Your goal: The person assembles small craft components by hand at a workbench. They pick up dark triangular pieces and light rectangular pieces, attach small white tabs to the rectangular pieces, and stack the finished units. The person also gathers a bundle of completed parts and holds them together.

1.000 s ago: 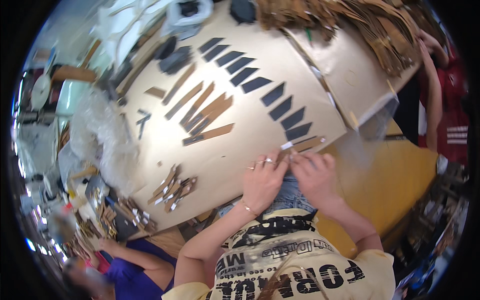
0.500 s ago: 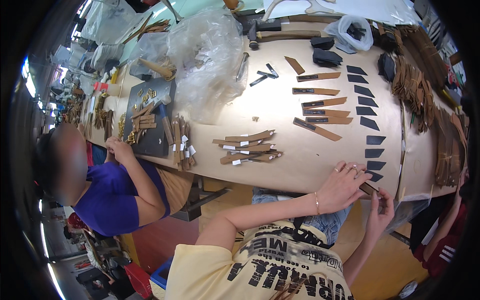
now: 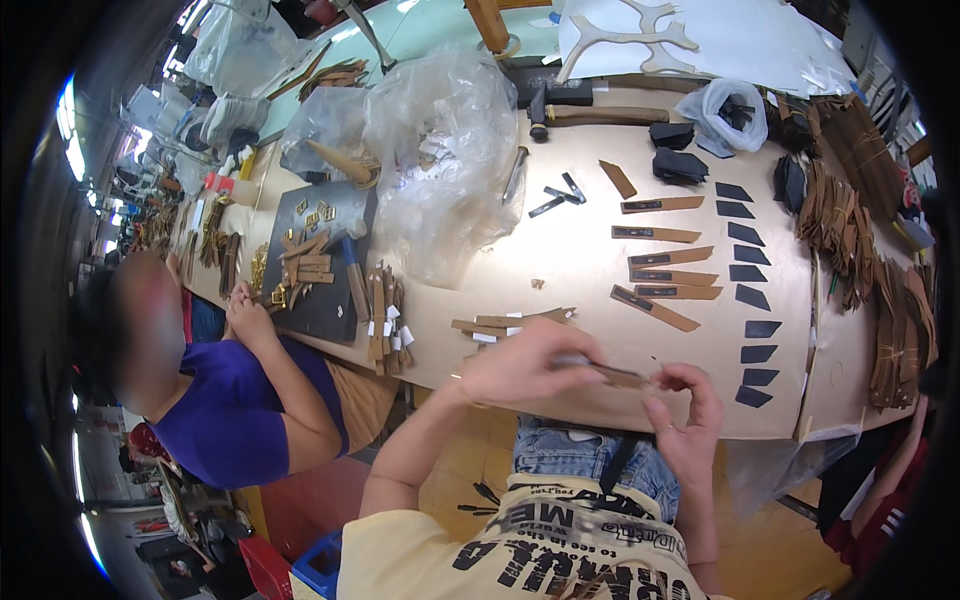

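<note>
Over the near edge of the table, my left hand is closed on a narrow brown leather strip, blurred by motion. The strip's far end comes close to the fingertips of my right hand. That hand's thumb and forefinger are apart, with its fingers loosely bent. Beyond my hands lie several brown strips with black inlays, spread in a loose stack. To their right runs a column of black slanted pieces. Partly hidden behind my left hand is a pile of brown strips with white tags.
A hammer, a clear plastic bag and a bag of black pieces lie farther back. Bundled brown strips line the right side. A co-worker in purple sits at left beside a black board.
Both my hands have moved left, away from the column of black pieces, carrying the strip. My right thumb and forefinger have come apart. The whole view has shifted slightly.
</note>
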Available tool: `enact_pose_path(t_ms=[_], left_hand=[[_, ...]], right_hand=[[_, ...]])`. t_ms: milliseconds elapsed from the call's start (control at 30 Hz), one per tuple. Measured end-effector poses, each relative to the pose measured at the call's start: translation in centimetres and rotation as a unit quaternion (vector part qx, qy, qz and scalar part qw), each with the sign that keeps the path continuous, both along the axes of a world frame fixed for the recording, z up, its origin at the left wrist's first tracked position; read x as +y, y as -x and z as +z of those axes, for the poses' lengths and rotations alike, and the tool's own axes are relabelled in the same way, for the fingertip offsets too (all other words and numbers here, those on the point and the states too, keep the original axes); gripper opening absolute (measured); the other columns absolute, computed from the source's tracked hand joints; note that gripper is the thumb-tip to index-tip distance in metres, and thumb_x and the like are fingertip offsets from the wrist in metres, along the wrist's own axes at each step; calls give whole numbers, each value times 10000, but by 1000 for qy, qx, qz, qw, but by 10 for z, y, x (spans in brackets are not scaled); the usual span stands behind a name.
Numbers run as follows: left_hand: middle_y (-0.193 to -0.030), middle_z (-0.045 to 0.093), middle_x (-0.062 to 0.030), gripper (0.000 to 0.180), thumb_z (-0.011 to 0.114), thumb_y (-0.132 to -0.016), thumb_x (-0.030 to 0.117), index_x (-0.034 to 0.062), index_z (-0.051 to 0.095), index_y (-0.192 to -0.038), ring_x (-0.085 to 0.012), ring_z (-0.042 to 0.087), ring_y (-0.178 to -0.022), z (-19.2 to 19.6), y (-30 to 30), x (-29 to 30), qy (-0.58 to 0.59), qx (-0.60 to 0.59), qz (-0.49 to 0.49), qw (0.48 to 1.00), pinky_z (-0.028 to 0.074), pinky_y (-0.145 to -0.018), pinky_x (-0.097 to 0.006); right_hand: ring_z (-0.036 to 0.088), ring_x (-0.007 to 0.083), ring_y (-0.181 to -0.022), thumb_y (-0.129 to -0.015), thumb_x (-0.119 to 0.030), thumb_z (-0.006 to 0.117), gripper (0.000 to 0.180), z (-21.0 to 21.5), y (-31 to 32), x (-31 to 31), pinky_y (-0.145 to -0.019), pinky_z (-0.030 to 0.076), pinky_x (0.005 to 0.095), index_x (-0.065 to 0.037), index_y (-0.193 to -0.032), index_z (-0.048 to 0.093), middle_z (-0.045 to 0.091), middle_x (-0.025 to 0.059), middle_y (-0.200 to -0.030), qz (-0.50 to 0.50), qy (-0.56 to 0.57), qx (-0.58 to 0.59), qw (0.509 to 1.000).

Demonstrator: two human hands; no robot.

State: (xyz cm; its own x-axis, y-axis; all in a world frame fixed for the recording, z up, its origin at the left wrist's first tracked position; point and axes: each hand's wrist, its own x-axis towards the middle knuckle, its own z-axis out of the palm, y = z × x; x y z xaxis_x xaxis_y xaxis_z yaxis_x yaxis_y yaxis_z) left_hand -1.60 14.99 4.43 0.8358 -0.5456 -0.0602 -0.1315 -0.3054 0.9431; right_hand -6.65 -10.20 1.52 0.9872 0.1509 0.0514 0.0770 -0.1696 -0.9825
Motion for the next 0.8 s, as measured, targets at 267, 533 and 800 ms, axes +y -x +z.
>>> enact_pose_path(t_ms=[267,533,800], left_hand=[[-1074,669,-131,241,729,-853,155,56,706,-1072,-303,610,-1015,-2,-10,56,-390,-224,234,862,421,-941,-400],[-1144,649,-96,241,710,-872,149,76,698,-1101,-292,581,-1053,-11,-22,-27,-250,-230,132,931,404,-942,-394],[-1217,605,-98,278,727,-849,150,81,685,-1115,-292,564,-1112,-36,-21,-76,-276,-266,-10,924,406,-942,-412]], right_hand=[[540,300,-1058,-821,-141,737,362,-33,-43,-1,-898,412,422,-35,-1153,640,579,125,-1141,-86,383,-128,911],[535,287,-1020,-801,-173,757,267,-51,-56,-4,-889,418,412,-72,-1030,665,563,82,-1045,-119,354,-99,922],[553,236,-1018,-838,-176,699,154,-60,-36,-18,-911,406,380,-105,-960,636,583,32,-1031,-20,409,-190,892]])
